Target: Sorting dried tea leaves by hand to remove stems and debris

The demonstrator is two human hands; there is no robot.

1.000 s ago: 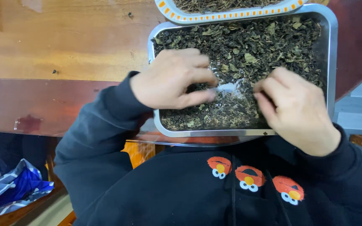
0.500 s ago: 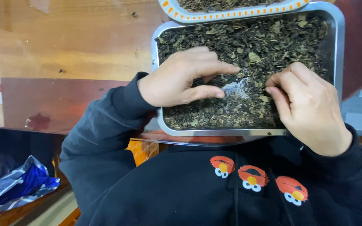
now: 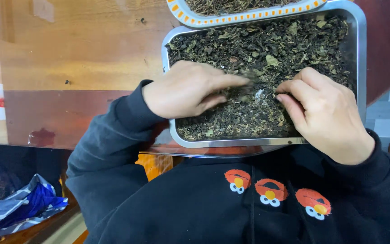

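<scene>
Presently both hands, left hand (image 3: 188, 90) and right hand (image 3: 323, 108), rake dried leaves (image 3: 267, 49) mid-tray (image 3: 361, 68), fingers loosely curled, holding nothing; light, shallow strokes suit.

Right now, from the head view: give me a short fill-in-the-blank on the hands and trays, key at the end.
1. Both hands rest in the rectangular ____ tray of dark dried leaves.
2. The left hand points its fingers toward the ____ hand.
3. The orange-and-white patterned tray lies at the metal tray's ____ edge.
4. The tray sits on a ____ table.

Missing: metal; right; far; wooden
</scene>
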